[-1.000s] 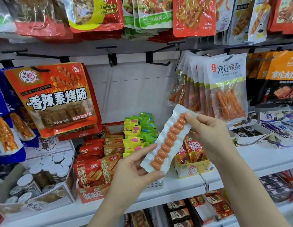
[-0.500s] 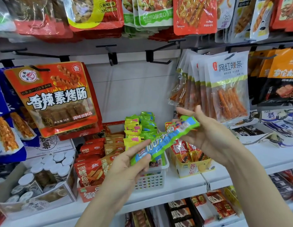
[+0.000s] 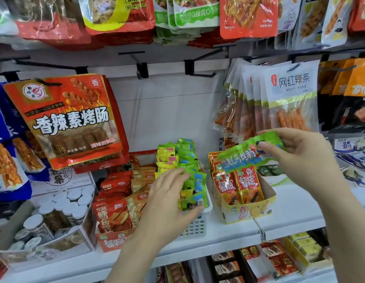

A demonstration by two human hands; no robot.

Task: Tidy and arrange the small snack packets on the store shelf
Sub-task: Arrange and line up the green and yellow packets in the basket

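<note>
At 3 o'clock above the yellow box (image 3: 249,209), right hand (image 3: 300,158) pinches the green packet (image 3: 249,152); left hand (image 3: 167,201), fingers spread, presses packets in white basket (image 3: 196,223), risking toppling the row.

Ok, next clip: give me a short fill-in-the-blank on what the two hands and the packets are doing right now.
1. The long green snack packet is pinched by the ____ hand.
2. The left hand reaches into the white perforated plastic ____ of small green and yellow packets.
3. The held packet hovers above the yellow cardboard box of ____ packets.

Missing words: right; basket; red
</note>
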